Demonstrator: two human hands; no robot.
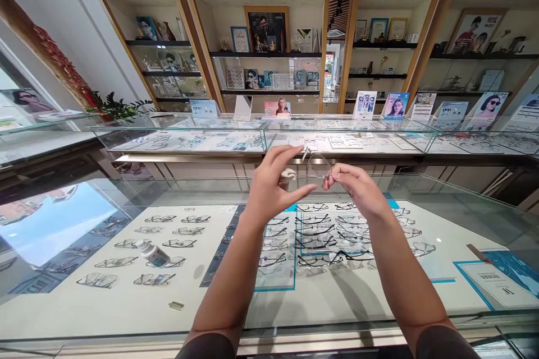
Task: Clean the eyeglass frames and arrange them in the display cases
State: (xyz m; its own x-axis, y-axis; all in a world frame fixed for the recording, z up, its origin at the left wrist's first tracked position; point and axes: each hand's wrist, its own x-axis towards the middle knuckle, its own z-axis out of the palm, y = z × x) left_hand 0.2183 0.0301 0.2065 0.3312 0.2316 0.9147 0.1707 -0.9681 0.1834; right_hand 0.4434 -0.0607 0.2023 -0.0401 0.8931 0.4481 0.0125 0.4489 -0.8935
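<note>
Above the glass counter, my right hand [353, 184] pinches a thin wire-rimmed pair of glasses [320, 155] by the rim's lower right edge. One round lens faces me; the rest of the frame is seen nearly edge-on. My left hand [269, 185] is at the other side of the glasses, index fingertip close to their left end and thumb stretched out below. A pale, folded cloth-like piece [288, 174] is tucked in its curled fingers, which are partly hidden behind the palm. Whether the left fingertip touches the frame I cannot tell.
Below my hands, the glass display counter [295, 314] holds rows of eyeglasses [318, 259]. A white bottle [154, 253] and a small greenish metal piece [176, 305] lie on the left. Another glass case [202, 137] and wall shelves [269, 55] stand beyond.
</note>
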